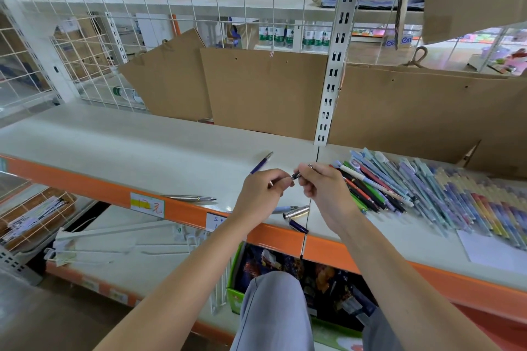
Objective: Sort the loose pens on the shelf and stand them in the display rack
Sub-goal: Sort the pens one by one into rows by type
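Hands, two: left hand (261, 189) and right hand (322, 184) pinch one dark pen (296, 175); two loose caps (296, 212) on shelf (142, 148)

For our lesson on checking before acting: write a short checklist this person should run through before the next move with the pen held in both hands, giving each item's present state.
1. Pen held by both left hand and right hand: ok.
2. Pen fully assembled: cannot tell.
3. Silver cap and dark blue cap within reach: ok.
4. Display rack in view: not ok.
5. Pen pile sorted: not ok.
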